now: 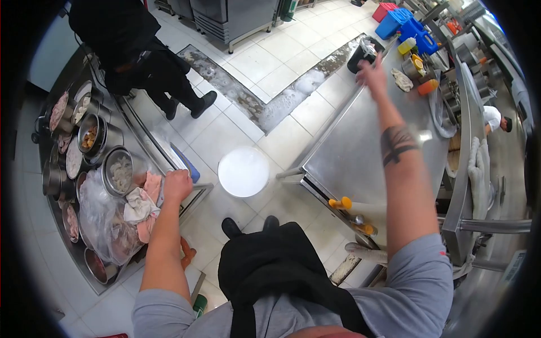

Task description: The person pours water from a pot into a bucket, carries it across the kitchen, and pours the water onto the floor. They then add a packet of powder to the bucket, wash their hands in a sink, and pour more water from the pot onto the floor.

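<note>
My left hand (178,185) is closed in a fist at the edge of the left steel counter (147,125). Beside it lie a crumpled white cloth (141,205) and a pink cloth (152,185); whatever the fist may hold is hidden. My right hand (373,78) reaches out over the far corner of the right steel table (360,146), its fingers smeared by motion. Just beyond it is a black bin (360,56). Whether that hand holds anything does not show.
Metal bowls of food (119,172) and a plastic bag (104,219) crowd the left counter. A white round bucket or lid (243,172) is on the floor ahead. Another person (127,50) stands far left. Orange-yellow handles (340,203) stick out by the right table.
</note>
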Available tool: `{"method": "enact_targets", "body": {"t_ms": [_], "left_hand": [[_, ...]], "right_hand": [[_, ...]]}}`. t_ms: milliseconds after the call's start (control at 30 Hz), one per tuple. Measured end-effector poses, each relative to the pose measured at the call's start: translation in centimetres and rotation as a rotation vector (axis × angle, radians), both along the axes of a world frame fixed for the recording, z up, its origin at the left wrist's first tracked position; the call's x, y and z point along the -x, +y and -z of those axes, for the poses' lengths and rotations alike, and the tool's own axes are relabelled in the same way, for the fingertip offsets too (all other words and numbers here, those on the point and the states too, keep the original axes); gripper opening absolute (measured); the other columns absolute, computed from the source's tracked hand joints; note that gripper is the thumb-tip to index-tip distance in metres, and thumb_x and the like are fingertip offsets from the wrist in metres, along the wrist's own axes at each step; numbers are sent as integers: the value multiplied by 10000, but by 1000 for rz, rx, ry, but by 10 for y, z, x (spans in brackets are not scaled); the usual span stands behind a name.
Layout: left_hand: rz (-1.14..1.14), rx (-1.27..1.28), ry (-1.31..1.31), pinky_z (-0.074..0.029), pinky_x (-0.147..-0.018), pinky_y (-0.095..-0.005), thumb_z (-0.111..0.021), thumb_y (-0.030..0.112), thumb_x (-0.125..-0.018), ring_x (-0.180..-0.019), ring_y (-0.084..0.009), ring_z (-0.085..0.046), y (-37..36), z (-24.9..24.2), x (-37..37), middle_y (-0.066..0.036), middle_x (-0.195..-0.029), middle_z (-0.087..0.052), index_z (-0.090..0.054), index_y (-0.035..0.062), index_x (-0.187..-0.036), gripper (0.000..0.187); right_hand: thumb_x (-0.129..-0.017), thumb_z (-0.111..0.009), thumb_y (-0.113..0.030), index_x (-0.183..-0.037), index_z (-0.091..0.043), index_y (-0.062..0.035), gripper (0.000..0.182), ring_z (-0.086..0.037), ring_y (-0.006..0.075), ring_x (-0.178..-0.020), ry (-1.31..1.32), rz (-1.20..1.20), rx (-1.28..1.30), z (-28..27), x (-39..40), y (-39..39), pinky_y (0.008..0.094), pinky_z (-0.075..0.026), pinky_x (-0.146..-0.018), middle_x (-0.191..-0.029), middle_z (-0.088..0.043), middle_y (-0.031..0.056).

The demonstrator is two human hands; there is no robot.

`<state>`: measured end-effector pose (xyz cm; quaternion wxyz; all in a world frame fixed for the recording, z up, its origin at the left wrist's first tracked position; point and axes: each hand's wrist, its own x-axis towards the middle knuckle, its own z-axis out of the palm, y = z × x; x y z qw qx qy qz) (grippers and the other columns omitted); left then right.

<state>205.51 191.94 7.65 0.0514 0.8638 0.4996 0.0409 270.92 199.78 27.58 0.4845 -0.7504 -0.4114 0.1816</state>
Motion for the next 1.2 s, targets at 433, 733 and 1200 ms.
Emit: {"method": "enact_targets", "body": {"t_ms": [433, 733, 1200], "left_hand": [[-38, 2, -2, -456, -763, -447, -584, 152, -767, -771, -300, -633, 1, -4, -2, -123, -750, -646, -609, 56, -729, 106], [-41, 19, 21, -446, -769, -432, -587, 153, -763, -781, -301, -637, 4, -7, -3, -123, -765, -650, -613, 51, -729, 111], [-60, 79, 76, -455, -780, -437, -590, 162, -764, -772, -292, -639, 4, -17, -11, -119, -767, -660, -625, 54, -721, 122]], "right_hand": [[-885, -555, -468, -1277, -580, -99, 539, -477, 335, -1290, -755, -432, 967, 110, -20, -46, 451, -369, -1075, -1375, -504, 218], [-874, -502, -377, -1324, -565, -172, 499, -255, 320, -1431, -729, 105, 564, 143, 78, -106, 580, -142, -1157, -1550, -305, 121], [-860, -505, -335, -1255, -617, -122, 462, -271, 343, -1415, -716, 97, 515, 137, 70, -101, 567, -135, -1165, -1528, -336, 154]]}}
